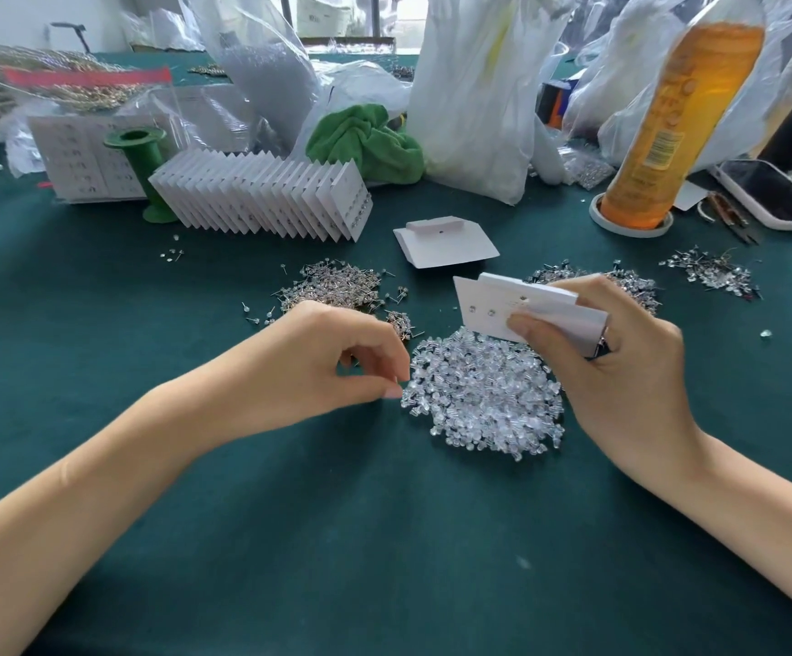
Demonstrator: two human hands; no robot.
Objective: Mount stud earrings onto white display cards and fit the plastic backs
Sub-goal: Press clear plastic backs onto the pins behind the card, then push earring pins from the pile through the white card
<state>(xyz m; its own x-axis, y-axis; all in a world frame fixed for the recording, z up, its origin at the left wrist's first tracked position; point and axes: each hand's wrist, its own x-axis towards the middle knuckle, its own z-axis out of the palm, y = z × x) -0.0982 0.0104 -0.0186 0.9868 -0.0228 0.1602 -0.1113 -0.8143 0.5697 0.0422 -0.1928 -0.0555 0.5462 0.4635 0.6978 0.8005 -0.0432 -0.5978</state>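
One heap of clear plastic backs (486, 395), centre frame, lying immediately right of the left hand (332, 362), whose pinched thumb and forefinger touch its edge; right hand (621, 352) above it grasps a white display card (493, 307) bearing studs.

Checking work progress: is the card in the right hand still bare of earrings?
No: the card held in the right hand already shows studs on its face.

Two hands were in view. Three heaps of stud earrings (337, 286) lay on the worktop (384, 537), plus one heap of clear plastic backs (488, 400). One orange bottle (678, 116), one green spool (140, 170) and one phone (772, 194) stood behind.
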